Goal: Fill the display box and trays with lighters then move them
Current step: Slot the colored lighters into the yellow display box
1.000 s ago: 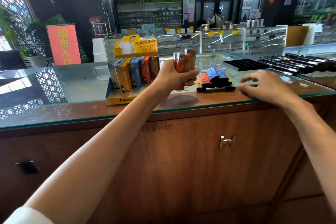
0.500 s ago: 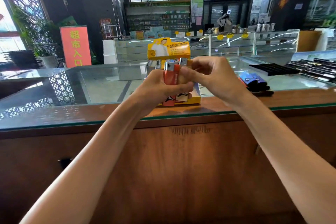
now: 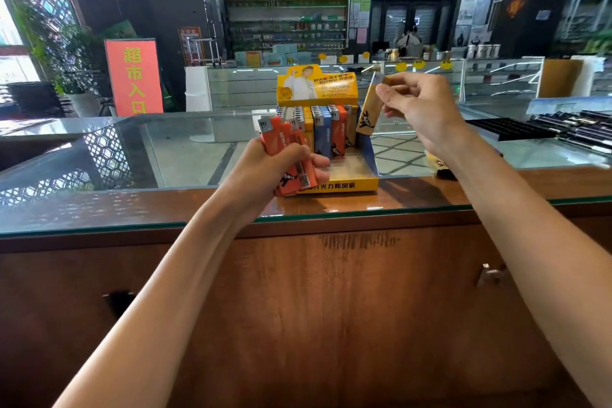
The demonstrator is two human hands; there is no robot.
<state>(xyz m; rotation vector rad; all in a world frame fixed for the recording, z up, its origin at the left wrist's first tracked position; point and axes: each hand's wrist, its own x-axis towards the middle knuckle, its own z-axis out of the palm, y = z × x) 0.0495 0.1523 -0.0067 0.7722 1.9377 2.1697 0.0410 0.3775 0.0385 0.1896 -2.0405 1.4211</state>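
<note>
Glass-topped counter, yellow display box near front edge, back rows filled. Left hand at box's front left corner, gripping bunch of orange lighters. Right hand above box's right side, pinching tilted yellow lighter.

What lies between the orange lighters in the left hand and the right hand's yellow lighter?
Head view: the yellow cardboard display box, its back rows holding upright lighters.

Shop, likely a supermarket counter: glass-topped counter, glass showcases with yellow price tags, stocked wall shelves, red sign reading "supermarket entrance", yellow display box of lighters.
</note>
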